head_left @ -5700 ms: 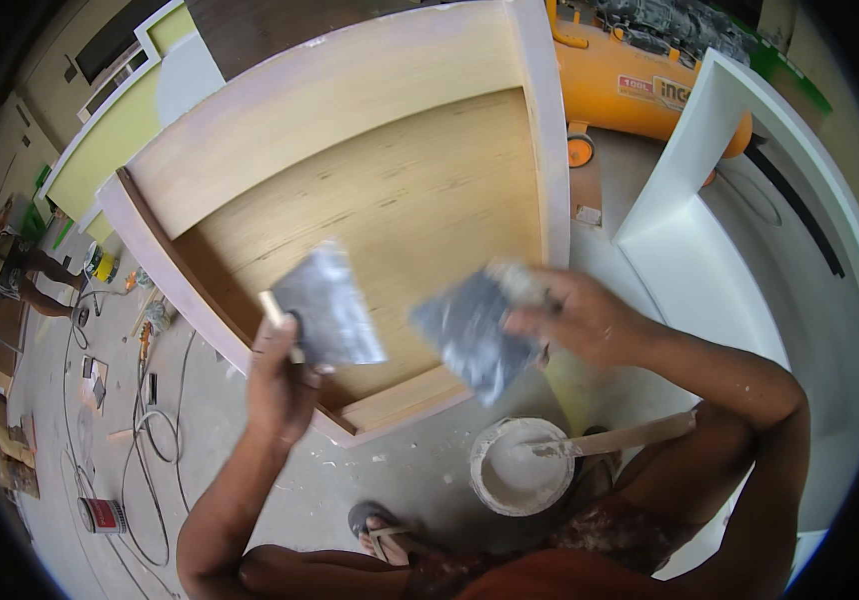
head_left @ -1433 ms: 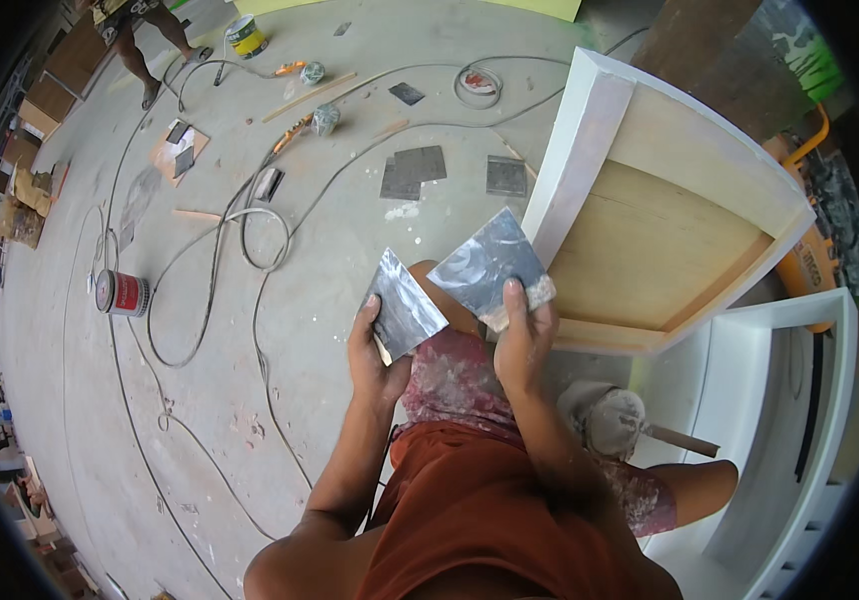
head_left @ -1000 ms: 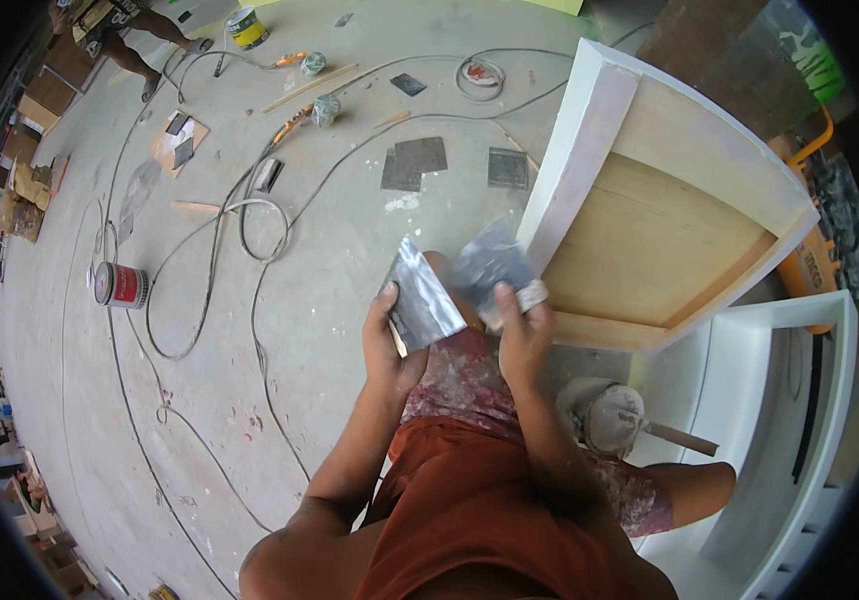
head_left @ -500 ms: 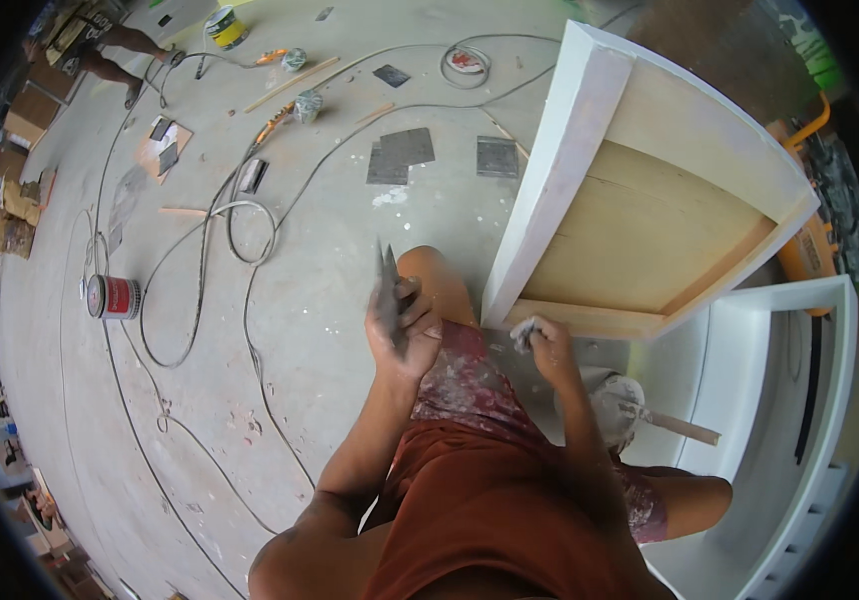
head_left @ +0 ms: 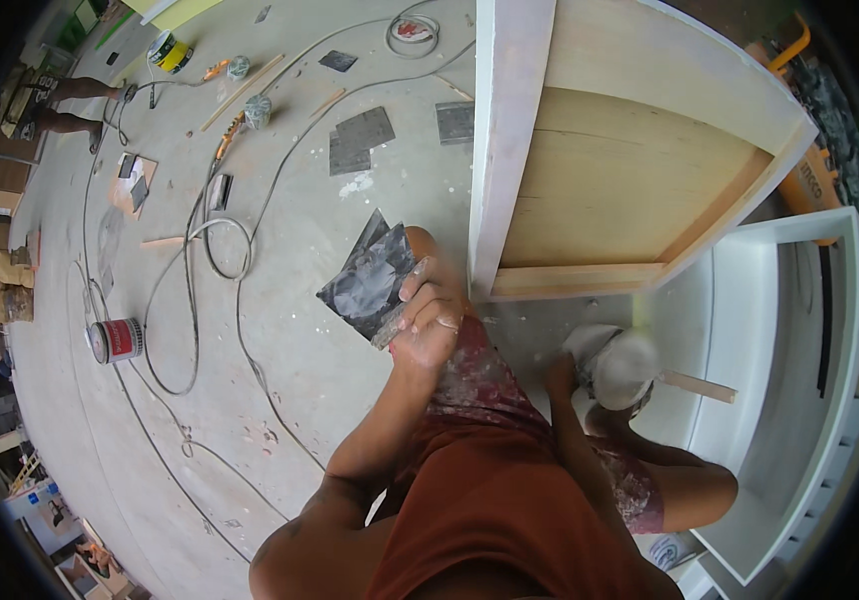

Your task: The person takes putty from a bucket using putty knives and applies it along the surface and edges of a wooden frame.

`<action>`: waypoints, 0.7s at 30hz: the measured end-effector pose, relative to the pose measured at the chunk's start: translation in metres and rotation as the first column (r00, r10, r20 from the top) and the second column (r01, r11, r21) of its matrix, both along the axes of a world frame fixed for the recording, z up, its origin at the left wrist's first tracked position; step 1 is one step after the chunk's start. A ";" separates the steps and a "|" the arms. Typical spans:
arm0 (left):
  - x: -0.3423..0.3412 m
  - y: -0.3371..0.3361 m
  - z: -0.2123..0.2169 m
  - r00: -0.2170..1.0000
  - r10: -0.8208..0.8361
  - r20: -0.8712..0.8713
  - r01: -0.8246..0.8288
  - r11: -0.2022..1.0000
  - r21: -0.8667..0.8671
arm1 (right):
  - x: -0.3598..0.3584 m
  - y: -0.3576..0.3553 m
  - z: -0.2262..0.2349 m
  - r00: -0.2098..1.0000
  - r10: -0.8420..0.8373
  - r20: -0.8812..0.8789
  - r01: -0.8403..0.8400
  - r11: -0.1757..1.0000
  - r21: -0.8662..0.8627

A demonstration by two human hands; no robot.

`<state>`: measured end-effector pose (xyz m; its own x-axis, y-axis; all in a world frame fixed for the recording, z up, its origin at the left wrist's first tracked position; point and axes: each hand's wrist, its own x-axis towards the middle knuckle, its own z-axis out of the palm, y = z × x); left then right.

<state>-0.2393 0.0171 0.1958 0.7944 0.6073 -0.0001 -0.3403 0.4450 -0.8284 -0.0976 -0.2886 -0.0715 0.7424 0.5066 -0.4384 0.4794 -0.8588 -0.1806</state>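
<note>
My left hand (head_left: 428, 318) is closed on a couple of thin, dark, square-cornered sheets (head_left: 368, 278). They are smeared with grey and fan out to the left over my knee. Whether they are sandpaper or spreading plates I cannot tell. My right hand (head_left: 562, 376) is low by my other leg, against a whitish round tub (head_left: 628, 368). Its fingers are mostly hidden there, so what it holds does not show. A wooden stick (head_left: 700, 386) juts to the right from the tub. Ahead on the right stands a white-edged wooden panel (head_left: 620, 190) with a bare plywood middle.
A white curved cabinet frame (head_left: 750, 400) stands on the right. Hoses and cables (head_left: 240, 300) loop over the floor at left, near a red-and-grey can (head_left: 117, 341). Dark sheets (head_left: 365, 128) lie farther off. A person's legs (head_left: 75, 90) show at far left.
My left hand has turned, so the sheets now show their broad faces rather than their edges. My right hand has come down from the panel's lower edge to the tub. The view has shifted.
</note>
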 end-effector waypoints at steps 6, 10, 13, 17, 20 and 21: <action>0.007 0.001 0.006 0.995 -0.094 0.032 0.094 0.995 -0.017 | 0.095 -0.070 -0.051 0.862 -0.060 0.504 -0.062 0.973 0.222; -0.005 0.006 -0.001 0.997 -0.060 -0.057 0.063 0.997 0.051 | 0.143 -0.085 -0.036 0.880 -0.104 0.464 -0.021 0.967 0.255; -0.012 0.010 -0.009 0.942 0.031 -0.335 0.066 0.959 0.275 | 0.161 -0.089 -0.019 0.895 -0.229 0.384 0.202 0.973 0.110; -0.014 0.015 -0.007 0.701 0.475 -0.532 0.098 0.674 0.732 | 0.162 -0.064 0.014 0.984 -0.141 -0.110 0.167 0.946 0.277; -0.012 0.011 -0.010 0.244 0.427 -0.871 0.295 0.823 0.486 | 0.132 0.018 0.094 0.900 -0.046 -0.434 0.206 0.922 0.328; -0.007 0.008 -0.010 0.262 0.416 -0.871 0.299 0.823 0.483 | 0.129 0.039 0.122 0.906 0.030 -0.423 0.137 0.923 0.360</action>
<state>-0.2465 0.0255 0.1863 0.3893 0.8305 -0.3983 -0.7164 0.5448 0.4358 0.0315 -0.2498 0.0510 0.5660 0.6581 -0.4966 0.2436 -0.7089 -0.6619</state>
